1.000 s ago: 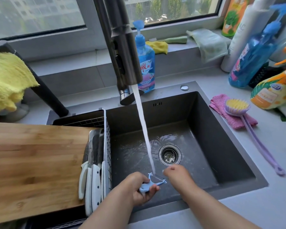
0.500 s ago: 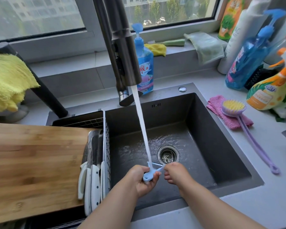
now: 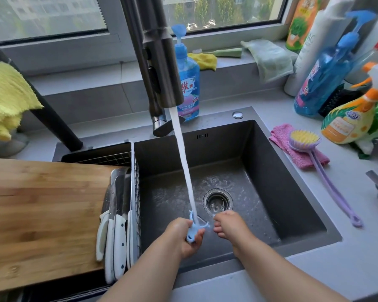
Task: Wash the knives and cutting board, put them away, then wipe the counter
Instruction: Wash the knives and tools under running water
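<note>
Rinsing small blue peeler [image 3: 194, 231] under running tap, over sink [image 3: 292, 192].

L hand [image 3: 180, 238] curled round peeler handle, blade end up in water stream [image 3: 183, 166], just left of drain [image 3: 217, 202]. R hand [image 3: 229, 225] beside blade, fingers bent toward it; touching or gripping: can't tell. Faucet [image 3: 157, 62] overhead, w/ blue soap bottle [image 3: 188, 83] behind. White-handled knives [image 3: 115, 238] lying in wire rack [image 3: 135, 192] at sink's left edge, blades pointing away. Wooden cutting board [image 3: 42, 214] resting left of knives, over rack. Pink cloth [image 3: 297, 144] w/ purple long-handled brush [image 3: 327, 177] on counter [image 3: 314, 269] right of sink. Yellow towel [image 3: 7, 94] far left; spray bottles [image 3: 347, 120] far right.
</note>
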A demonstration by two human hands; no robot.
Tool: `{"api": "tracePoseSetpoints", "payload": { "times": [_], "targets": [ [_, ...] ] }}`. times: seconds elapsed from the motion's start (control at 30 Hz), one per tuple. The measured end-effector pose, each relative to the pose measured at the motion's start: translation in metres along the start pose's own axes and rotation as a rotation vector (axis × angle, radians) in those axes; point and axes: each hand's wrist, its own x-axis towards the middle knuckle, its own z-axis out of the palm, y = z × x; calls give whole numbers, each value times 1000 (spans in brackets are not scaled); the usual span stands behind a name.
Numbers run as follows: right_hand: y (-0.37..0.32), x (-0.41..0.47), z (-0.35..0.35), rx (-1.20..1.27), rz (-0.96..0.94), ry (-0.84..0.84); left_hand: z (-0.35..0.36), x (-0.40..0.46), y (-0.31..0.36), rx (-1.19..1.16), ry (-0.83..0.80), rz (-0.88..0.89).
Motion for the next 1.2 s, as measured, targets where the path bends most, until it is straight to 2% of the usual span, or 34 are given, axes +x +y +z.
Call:
{"api": "tracePoseSetpoints", "payload": {
  "times": [0.1,0.17,0.23,0.37,0.63,0.9,1.03,1.2],
  "targets": [
    [0,0,0,-2,-1,10,-1,0,-9,433,129,194],
    [-1,-1,1,2,-2,9,-2,-1,-15,671,87,355],
    [-2,-2,2,12,-2,14,-4,-4,-17,783,82,482],
    [-3,-1,1,-1,-5,17,-9,-6,-14,850,149,610],
    [-3,-4,4,4,36,2,-19,-10,-7,806,149,627],
    [-9,-8,11,24,107,-97,-25,-19,0,774,220,761],
    [-8,-11,13,-70,48,-117,-26,-34,3,854,276,793],
    [-2,-9,12,-142,-63,-121,-27,-52,5,855,303,950]
  ]
}}
